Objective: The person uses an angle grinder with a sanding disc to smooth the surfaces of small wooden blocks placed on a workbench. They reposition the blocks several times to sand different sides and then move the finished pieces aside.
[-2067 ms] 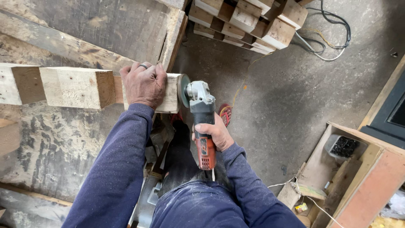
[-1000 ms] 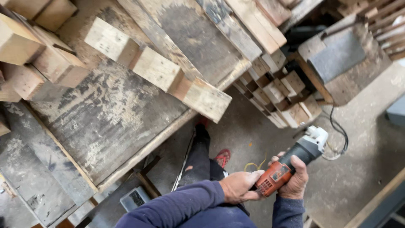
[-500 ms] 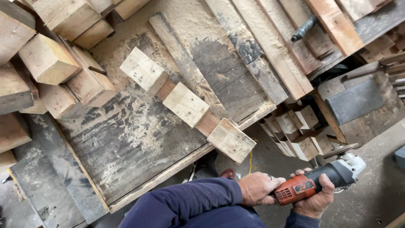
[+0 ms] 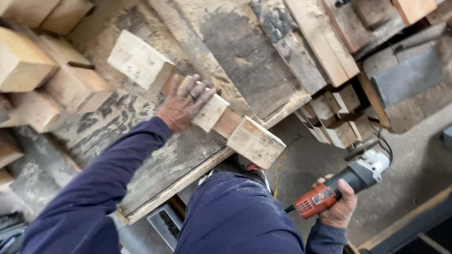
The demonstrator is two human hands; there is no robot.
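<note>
Workshop with a concrete floor [image 4: 414, 164], weathered boards and cut wood blocks stacked all round. A worn wooden panel serves as desk [image 4: 155, 164]; on it lies a long timber beam [image 4: 207, 110] with notched sections, its end block overhanging the panel edge above the person's knee.

Left hand [image 4: 186, 101]: arm stretched forward, palm down, fingers spread flat over the beam's middle block. It presses rather than grips.

Right hand [image 4: 336, 204]: elbow bent, held low beside the thigh, closed round the orange-and-black body of an angle grinder [image 4: 343, 186]. Grinder head points away toward the floor, well apart from the beam.

Risks, as I judge them:
- Beam is only hand-pinned, so it could shift or tip off the overhanging end.
- Disc near leg and trailing cable [image 4: 383, 141]; snag or contact possible.
- Bare hands, no gloves seen.
</note>
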